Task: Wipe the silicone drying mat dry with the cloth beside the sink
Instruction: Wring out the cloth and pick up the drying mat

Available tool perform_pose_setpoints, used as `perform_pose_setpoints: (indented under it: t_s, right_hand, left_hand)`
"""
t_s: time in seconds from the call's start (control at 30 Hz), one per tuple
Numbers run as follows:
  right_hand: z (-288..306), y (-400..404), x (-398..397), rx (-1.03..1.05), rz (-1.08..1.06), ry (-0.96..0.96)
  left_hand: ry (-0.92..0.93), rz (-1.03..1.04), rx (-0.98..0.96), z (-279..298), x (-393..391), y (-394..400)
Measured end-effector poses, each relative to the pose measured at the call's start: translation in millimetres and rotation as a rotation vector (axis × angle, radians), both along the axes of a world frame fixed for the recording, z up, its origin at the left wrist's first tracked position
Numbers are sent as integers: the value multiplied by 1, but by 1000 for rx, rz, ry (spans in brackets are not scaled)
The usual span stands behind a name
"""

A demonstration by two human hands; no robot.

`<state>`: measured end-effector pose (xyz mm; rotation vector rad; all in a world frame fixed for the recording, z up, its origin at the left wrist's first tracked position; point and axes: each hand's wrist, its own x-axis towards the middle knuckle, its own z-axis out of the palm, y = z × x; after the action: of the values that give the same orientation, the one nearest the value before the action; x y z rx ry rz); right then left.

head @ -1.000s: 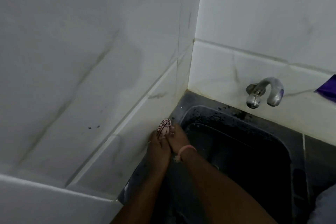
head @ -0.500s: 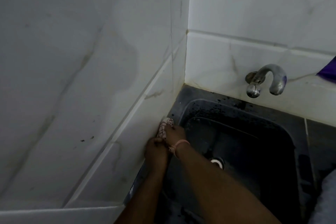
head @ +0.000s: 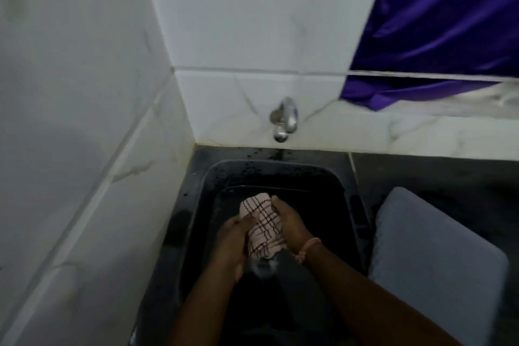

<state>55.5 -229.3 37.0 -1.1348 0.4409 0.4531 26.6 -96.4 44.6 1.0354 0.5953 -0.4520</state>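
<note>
Over one sink (head: 213, 177), two hands (head: 264, 233) grip one cloth (head: 262, 226).

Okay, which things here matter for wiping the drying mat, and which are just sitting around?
For the job:
pale cloth with dark check lines, bunched over the sink
left hand and right hand, both gripping it
grey flat silicone mat, right of the sink

Just there:
black sink basin
chrome wall tap
purple shiny fabric

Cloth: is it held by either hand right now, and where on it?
Both hands grip the bunched cloth over the sink: left hand on its left side, right hand on its right.
</note>
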Motion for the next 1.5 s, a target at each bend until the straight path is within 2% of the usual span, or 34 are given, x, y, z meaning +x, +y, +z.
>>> perform_pose_setpoints:
  t_s: [0.1, 0.23, 0.3, 0.37, 0.43, 0.5, 0.6, 0.7, 0.83, 0.97, 1.13, 1.2, 1.27, 1.3, 1.37, 1.43, 1.5]
  right_hand:
    - [0, -38, -16, -284, 53, -120]
    - [0, -111, -44, -486, -143, -132]
    - [-4, -152, -58, -456, -172, -59]
    - [-10, -192, -74, -272, -122, -3]
    - [-18, -239, -100, -164, -144, -39]
    - [-27, -287, -128, -247, -221, -63]
    - [-49, -358, -160, -466, -461, -43]
    - [-64, -421, -180, -543, -675, -23]
    - [-71, -499, -188, -567, -819, 95]
    - [-82, -548, -184, -678, -836, 168]
    - [-89, -557, -178, -902, -791, 229]
    - [-92, -553, -177, -1114, -655, 314]
    - [-84, -543, -178, -1387, -493, 403]
    - [-78, -536, -176, -1489, -477, 374]
    - [-70, -517, -172, -1543, -520, 117]
    - [-66, -494, -164, -1401, -473, -179]
    - [-63, -473, -154, -1289, -346, -211]
  left_hand:
    - [-16, 51, 102, 4, 2, -40]
    - [-36, -202, 85, 13, -8, -106]
    - [-73, -296, 75, 9, -16, -144]
    - [-66, -370, 35, 4, -24, -183]
    - [-77, -479, 31, 1, -33, -232]
    - [-62, -523, 98, -4, -42, -282]
    - [-39, -677, 196, -13, -59, -354]
    - [-25, -771, 260, -24, -74, -430]
    - [-61, -802, 295, -32, -85, -526]
    - [-35, -857, 322, -39, -84, -580]
    - [-21, -814, 359, -51, -82, -600]
    - [-16, -753, 327, -51, -82, -592]
    - [-27, -712, 387, -53, -79, -578]
    - [-45, -681, 428, -52, -76, -566]
    - [-145, -608, 474, -52, -69, -534]
    - [-242, -531, 564, -49, -63, -491]
    - [-249, -433, 735, -47, -58, -440]
